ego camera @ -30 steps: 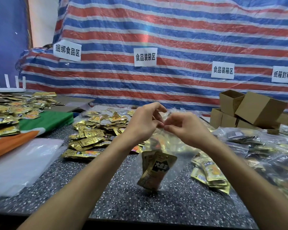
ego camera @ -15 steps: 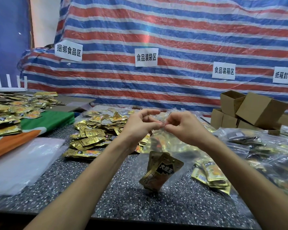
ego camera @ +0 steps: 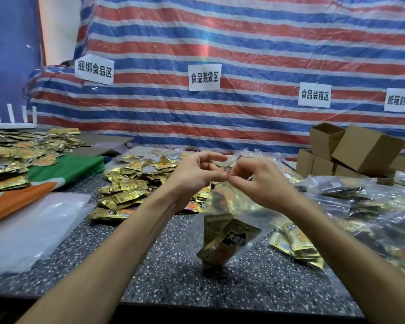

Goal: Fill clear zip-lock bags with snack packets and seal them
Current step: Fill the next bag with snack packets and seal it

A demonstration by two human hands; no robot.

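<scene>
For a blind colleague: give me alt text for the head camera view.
The left hand and right hand pinch the top edge of a clear zip-lock bag over a speckled table, gold snack packets in its bottom. Loose packets lie behind it, cardboard boxes far right, a striped tarp beyond.

White paper signs on striped tarp [ego camera: 278,43]: 捆绑食品区 [ego camera: 94,69], 食品装袋区 [ego camera: 204,77], 食品装箱区 [ego camera: 315,95], 纸箱封箱区 [ego camera: 402,100]

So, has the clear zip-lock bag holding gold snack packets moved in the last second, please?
No. The clear zip-lock bag still hangs just left of the small gold packet stack on the speckled table.
</scene>
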